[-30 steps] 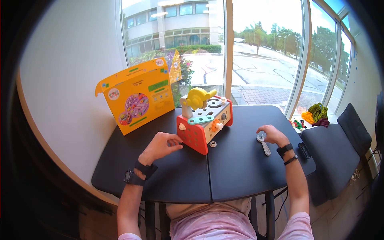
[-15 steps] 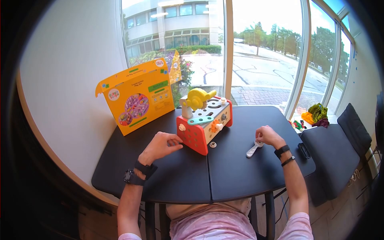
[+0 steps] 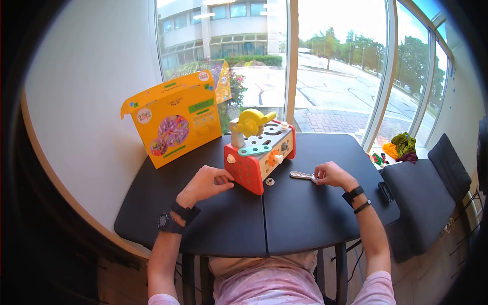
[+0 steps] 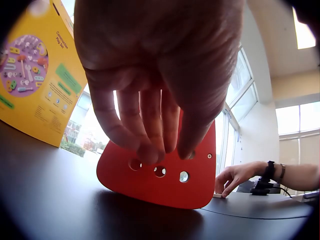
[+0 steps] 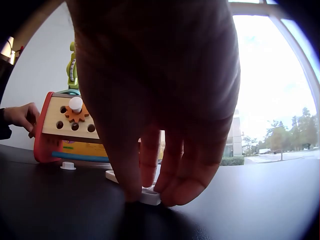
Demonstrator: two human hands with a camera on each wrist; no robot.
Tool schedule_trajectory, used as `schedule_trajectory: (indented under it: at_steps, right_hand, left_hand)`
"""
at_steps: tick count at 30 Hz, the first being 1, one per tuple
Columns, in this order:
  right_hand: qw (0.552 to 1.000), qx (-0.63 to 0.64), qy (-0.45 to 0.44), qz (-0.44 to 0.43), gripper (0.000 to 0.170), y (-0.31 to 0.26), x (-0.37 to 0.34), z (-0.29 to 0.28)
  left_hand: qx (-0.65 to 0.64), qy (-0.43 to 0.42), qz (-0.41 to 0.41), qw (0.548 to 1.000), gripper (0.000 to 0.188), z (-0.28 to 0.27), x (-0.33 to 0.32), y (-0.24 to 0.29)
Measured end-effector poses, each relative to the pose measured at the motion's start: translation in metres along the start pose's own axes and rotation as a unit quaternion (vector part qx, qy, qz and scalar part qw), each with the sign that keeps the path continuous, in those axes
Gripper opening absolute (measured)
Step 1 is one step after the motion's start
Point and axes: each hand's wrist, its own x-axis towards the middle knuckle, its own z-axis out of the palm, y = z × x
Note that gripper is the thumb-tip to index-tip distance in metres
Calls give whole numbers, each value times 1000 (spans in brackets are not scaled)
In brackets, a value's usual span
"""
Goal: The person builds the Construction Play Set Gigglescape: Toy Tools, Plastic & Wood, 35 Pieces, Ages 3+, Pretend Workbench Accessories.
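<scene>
My right hand [image 3: 335, 175] pinches the head of a pale toy wrench [image 3: 303, 175] low over the table's right half. The wrench's handle points left toward a toy workbench [image 3: 247, 173]. In the right wrist view, thumb and fingertips close on the white wrench end [image 5: 150, 196] at the tabletop. My left hand [image 3: 204, 184] stays beside the workbench's red end panel [image 4: 155, 187], fingers loosely bent and holding nothing. On the workbench sit a yellow piece [image 3: 252, 124] on a grey post, a turquoise strip [image 3: 255, 151] and an orange gear [image 3: 273, 158].
A small white nut-like piece [image 3: 270, 181] lies in front of the workbench. The yellow play set box [image 3: 178, 122] stands at the back left, by the window. A dark object [image 3: 386, 191] lies near the table's right edge, and a grey chair [image 3: 422, 198] stands beyond.
My right hand has moved left and taken hold of the wrench. The wrench has swung round, its handle going from pointing toward me to pointing left. My left hand has stayed put.
</scene>
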Motion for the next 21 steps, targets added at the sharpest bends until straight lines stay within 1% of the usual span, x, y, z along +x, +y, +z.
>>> schedule_trajectory:
  at_steps: [1, 4, 5, 8, 12, 17, 21]
  right_hand:
    - [1000, -4, 5, -16, 18, -5, 5, 2]
    - [997, -36, 23, -66, 15, -16, 27, 11]
    - [997, -40, 22, -58, 14, -23, 33, 14]
    - [993, -66, 44, -92, 14, -38, 54, 26]
    - [990, -77, 51, -102, 9, -61, 71, 39]
    - [994, -55, 49, -86, 5, -76, 79, 44]
    - [995, -61, 46, -66, 4, -80, 84, 44]
  left_hand:
    - [8, -9, -11, 1000, 25, -2, -1, 0]
    - [7, -14, -35, 999, 27, -9, -3, 0]
    - [3, -12, -43, 999, 27, -11, -4, -1]
    - [-13, 15, -33, 999, 23, -10, -9, -6]
    - [-10, 16, -42, 999, 23, -12, -15, -8]
    - [-12, 21, -47, 999, 23, -15, -19, -9]
    - [-2, 0, -72, 997, 27, -18, -19, -8]
